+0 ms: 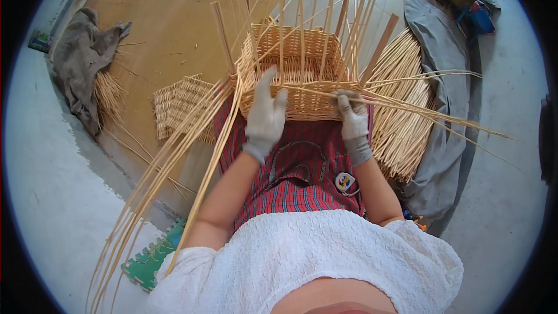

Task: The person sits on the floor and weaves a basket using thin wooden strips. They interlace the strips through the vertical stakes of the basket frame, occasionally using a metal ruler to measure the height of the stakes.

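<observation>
Basket (311, 104): honey-tan weave
Gloves (265, 121): pale grey
Lap cloth (290, 196): red, blue-and-dark checks
Shirt (314, 247): white
Rod bundle (401, 125): straw yellow
Draped sheet (436, 40): grey
Foam mat (146, 266): green

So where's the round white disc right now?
In the head view, the round white disc lies right of centre on the red checked cloth over the person's lap, below the right hand in the picture.

No lettering we can read
We see a coloured print on the round white object (344, 182) lying on the red checked cloth (302, 196), but we find it too small to make out.
</observation>
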Motion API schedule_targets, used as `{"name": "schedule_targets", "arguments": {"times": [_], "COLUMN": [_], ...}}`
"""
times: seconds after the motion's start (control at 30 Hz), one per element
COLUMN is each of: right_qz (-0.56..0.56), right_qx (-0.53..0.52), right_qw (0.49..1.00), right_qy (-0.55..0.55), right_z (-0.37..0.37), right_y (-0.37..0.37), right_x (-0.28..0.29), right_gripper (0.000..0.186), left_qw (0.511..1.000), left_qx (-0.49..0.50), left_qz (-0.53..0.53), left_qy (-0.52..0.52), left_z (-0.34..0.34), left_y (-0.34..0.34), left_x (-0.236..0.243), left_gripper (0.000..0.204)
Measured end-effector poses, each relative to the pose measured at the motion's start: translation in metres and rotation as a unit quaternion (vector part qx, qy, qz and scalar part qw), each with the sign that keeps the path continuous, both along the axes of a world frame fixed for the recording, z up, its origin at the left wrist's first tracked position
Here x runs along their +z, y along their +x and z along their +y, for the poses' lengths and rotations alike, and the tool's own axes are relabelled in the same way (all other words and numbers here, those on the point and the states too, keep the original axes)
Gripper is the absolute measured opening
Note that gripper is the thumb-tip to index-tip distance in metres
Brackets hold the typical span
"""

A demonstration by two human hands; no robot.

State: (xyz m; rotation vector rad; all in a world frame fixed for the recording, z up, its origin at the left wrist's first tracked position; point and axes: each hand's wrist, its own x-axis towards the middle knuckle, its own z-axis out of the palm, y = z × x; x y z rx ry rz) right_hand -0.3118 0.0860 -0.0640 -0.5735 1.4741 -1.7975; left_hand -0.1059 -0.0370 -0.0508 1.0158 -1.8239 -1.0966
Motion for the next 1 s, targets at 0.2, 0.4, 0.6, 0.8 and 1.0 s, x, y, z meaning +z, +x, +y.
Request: {"name": "schedule_targets", "arguments": {"times": [0.2, 0.4, 0.6, 0.8, 1.0], "right_qz": [0.42, 0.299, 0.202, 0.022, 0.505], "right_qx": [-0.04, 0.128, 0.013, -0.166, -0.019], "right_qw": [0.903, 0.944, 0.973, 0.983, 0.863], "right_qy": [-0.084, -0.045, -0.111, -0.07, 0.009], "right_z": [-0.108, -0.092, -0.033, 0.012, -0.083], "right_y": [0.014, -0.005, 0.015, -0.026, -0.033], "right_x": [0.077, 0.102, 0.052, 0.036, 0.12], "right_gripper": [0.037, 0.057, 0.02, 0.022, 0.04], "left_qw": [0.96, 0.948, 0.966, 0.982, 0.98], "left_qx": [-0.05, -0.028, 0.028, -0.077, -0.081], "left_qz": [-0.053, -0.061, 0.005, 0.057, -0.127], "left_qy": [0.27, 0.312, 0.256, 0.162, 0.127], "left_z": [-0.027, -0.03, -0.02, 0.004, 0.001], "left_y": [-0.028, -0.025, -0.029, -0.07, -0.113], "left_x": [0.024, 0.038, 0.034, 0.062, 0.019], "left_gripper": [0.037, 0.038, 0.02, 0.025, 0.035]}}
